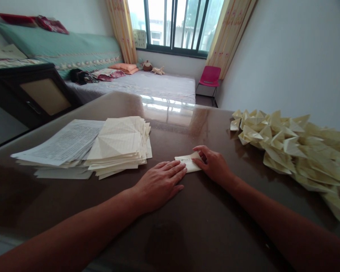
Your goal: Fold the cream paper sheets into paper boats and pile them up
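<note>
A small folded piece of cream paper (187,161) lies on the dark glossy table (164,226). My left hand (160,183) rests flat on the table, fingers stretched out, their tips pressing the paper's left edge. My right hand (214,164) sits at the paper's right side with fingers curled, pinching its right end. A stack of creased cream sheets (120,145) lies to the left, beside a stack of printed sheets (61,145).
A big heap of folded paper shapes (294,149) fills the table's right side along the white wall. Beyond the table are a bed (147,85), a dark cabinet (31,94), a pink chair (209,77) and a window with curtains.
</note>
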`<control>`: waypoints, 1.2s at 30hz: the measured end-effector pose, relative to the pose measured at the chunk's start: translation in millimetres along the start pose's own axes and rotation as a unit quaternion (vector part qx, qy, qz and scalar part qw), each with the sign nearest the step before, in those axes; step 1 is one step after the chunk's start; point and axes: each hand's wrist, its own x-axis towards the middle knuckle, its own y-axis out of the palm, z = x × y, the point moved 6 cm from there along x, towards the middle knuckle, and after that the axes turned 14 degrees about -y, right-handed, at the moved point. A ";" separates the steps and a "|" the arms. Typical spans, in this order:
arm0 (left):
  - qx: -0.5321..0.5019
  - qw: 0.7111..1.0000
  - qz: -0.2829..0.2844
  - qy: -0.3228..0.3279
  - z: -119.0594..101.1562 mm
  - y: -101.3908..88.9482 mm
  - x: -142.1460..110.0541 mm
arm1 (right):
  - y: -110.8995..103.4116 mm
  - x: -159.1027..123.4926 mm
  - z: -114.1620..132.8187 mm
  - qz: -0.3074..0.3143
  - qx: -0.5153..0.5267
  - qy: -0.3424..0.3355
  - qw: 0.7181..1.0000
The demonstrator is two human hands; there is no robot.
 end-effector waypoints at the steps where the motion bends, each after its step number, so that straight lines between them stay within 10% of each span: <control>1: 0.000 1.000 0.002 -0.001 0.6 0.4 -0.2 | -0.1 0.1 -0.2 -0.001 0.000 0.002 1.000; 36: -0.008 0.999 -0.018 -0.031 12.9 -1.4 5.9 | -1.9 2.0 2.5 -0.013 -0.002 0.008 1.000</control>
